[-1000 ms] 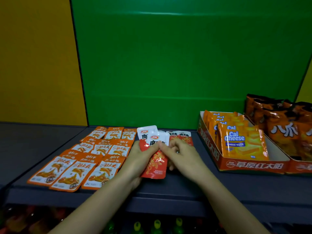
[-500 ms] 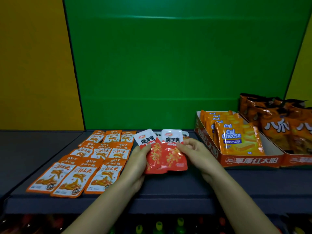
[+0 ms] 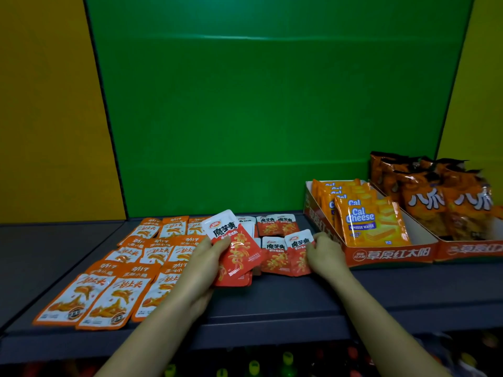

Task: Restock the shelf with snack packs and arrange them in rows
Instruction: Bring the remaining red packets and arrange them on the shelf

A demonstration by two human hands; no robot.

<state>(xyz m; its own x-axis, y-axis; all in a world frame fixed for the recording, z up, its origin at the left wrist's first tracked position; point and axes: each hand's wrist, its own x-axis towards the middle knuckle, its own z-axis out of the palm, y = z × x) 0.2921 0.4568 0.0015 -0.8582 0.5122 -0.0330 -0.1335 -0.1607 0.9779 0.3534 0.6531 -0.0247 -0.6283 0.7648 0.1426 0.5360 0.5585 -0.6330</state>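
The snack packs are small flat sachets of glossy film, white across the top with black characters and red below with a print of orange strips. The left hand (image 3: 201,265) holds a stack (image 3: 236,254) of them, tilted, over the front of the shelf (image 3: 272,300). Its thumb presses on the top sachet and the other fingers are hidden beneath, so the stack is pinched between them; light glints off the film. The right hand (image 3: 326,254) is near it to the right. Its curled fingers (image 3: 313,247) pinch the right edge of a pack (image 3: 299,251) that lies flat on the shelf, touching a neighbour (image 3: 273,257) of the same kind on its left. Behind these two, close to the green panel (image 3: 272,104), a back row (image 3: 277,225) of the same red sachets lies flat. To the left, orange sachets (image 3: 114,297) with white centres lie in rows, each row overlapping the one behind like shingles. To the right, a cardboard tray (image 3: 389,253) with a red printed front holds upright orange wafer packs (image 3: 370,221), and beyond it stand puffy, crinkled orange bags (image 3: 441,202). The shelf is matte dark grey and smooth. Below its front lip, blurred bottle tops (image 3: 287,357) show green.
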